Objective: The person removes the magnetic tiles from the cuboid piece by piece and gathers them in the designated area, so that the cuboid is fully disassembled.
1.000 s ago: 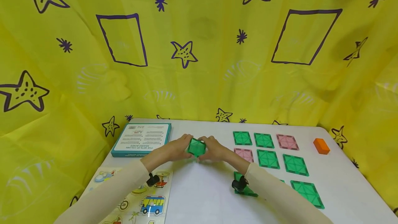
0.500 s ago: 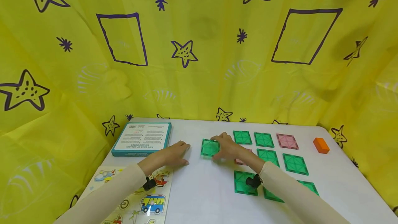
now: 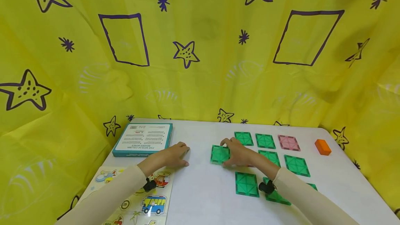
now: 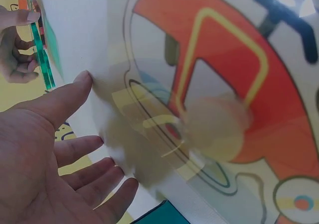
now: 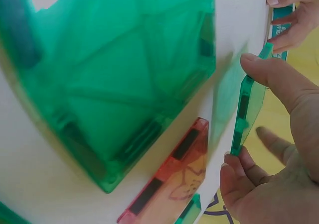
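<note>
My right hand (image 3: 240, 153) pinches a translucent green square magnetic tile (image 3: 219, 154) by its edge, raised a little off the white table. In the right wrist view the thumb and fingertips grip opposite edges of that tile (image 5: 247, 107). A pink tile (image 5: 174, 176) lies just beyond; in the head view the right hand nearly covers it. My left hand (image 3: 174, 155) holds nothing, its fingers spread and relaxed, between the box and the puzzle board. In the left wrist view this hand (image 4: 45, 149) has its fingertips near the tabletop.
Green tiles (image 3: 247, 184) and a pink tile (image 3: 289, 142) lie in loose rows on the right, some under the right forearm. An orange block (image 3: 323, 147) is at far right. At left are a teal-edged box (image 3: 143, 138) and a vehicle puzzle board (image 3: 168, 190).
Both hands were together on the green tile. The left hand has let go and drawn back left. The right hand has carried the tile rightward and turned it flatter to view.
</note>
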The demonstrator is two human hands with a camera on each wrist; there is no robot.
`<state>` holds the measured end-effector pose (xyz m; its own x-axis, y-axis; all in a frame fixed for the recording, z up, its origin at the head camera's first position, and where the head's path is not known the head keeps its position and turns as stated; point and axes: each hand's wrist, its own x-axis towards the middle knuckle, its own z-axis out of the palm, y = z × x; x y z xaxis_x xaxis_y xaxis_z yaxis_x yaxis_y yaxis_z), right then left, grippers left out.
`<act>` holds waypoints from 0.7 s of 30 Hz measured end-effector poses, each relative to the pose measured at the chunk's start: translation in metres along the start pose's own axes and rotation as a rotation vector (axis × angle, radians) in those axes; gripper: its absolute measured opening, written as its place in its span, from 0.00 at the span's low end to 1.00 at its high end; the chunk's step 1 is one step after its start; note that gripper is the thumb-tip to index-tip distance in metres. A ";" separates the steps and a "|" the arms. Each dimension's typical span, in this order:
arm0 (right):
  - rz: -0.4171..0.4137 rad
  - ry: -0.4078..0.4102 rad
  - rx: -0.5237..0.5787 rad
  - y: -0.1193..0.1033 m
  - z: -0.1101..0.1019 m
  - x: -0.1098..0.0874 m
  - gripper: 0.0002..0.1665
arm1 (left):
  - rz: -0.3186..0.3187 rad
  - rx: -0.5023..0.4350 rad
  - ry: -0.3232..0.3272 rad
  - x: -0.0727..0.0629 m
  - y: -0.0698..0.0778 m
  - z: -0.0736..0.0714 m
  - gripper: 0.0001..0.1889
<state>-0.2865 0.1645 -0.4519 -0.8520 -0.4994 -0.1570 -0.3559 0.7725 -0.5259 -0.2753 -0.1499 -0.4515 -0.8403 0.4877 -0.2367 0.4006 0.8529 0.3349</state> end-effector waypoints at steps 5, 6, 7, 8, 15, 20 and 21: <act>-0.037 0.016 -0.005 0.000 0.002 -0.001 0.32 | -0.004 -0.008 -0.001 -0.001 0.000 -0.001 0.36; -0.044 0.019 -0.017 0.000 0.002 -0.001 0.29 | -0.003 -0.009 -0.001 -0.001 0.000 -0.001 0.36; -0.049 0.019 -0.028 0.000 0.003 -0.001 0.27 | -0.004 -0.009 -0.003 -0.001 0.000 -0.001 0.36; -0.051 0.018 -0.039 0.000 0.004 -0.002 0.26 | -0.004 -0.011 -0.001 -0.001 0.000 0.000 0.36; -0.002 0.030 -0.103 0.004 0.010 -0.001 0.23 | -0.012 -0.009 -0.003 0.000 -0.001 0.003 0.37; -0.009 0.037 -0.116 0.009 0.010 0.000 0.25 | -0.008 -0.003 -0.001 0.001 -0.002 0.004 0.37; -0.021 0.031 -0.104 0.010 0.007 -0.002 0.25 | -0.007 -0.001 -0.001 0.001 -0.002 0.004 0.37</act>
<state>-0.2860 0.1702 -0.4622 -0.8546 -0.5052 -0.1201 -0.4107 0.7991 -0.4390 -0.2756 -0.1499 -0.4557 -0.8425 0.4821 -0.2402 0.3947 0.8560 0.3337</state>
